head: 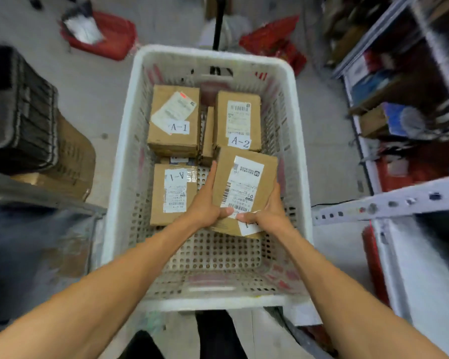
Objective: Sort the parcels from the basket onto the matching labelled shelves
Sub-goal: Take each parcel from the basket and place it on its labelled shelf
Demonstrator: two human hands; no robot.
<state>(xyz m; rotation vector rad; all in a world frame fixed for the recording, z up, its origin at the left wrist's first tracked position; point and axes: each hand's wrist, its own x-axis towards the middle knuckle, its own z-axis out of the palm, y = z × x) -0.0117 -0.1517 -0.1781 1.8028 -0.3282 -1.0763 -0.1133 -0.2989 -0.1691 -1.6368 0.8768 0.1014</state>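
Observation:
A white perforated basket [297, 141] stands on the floor in front of me. Both my hands hold one cardboard parcel [246, 187] over its right side. My left hand [205, 203] grips the parcel's left edge with the thumb on top. My right hand [267, 211] grips its right edge, and its thumb partly covers the shelf label. Three more parcels lie flat in the basket: one marked A-1 [175, 120] at the far left, one marked A-2 [237, 120] at the far right, and another A-1 parcel [173, 194] at the near left. A thin box [208, 136] stands on edge between the far two.
Metal shelving [389, 203] with stored goods runs along the right. A dark crate [18, 110] on cardboard boxes stands at the left. Red bags [114, 35] lie on the floor beyond the basket, beside a black pole [218, 22].

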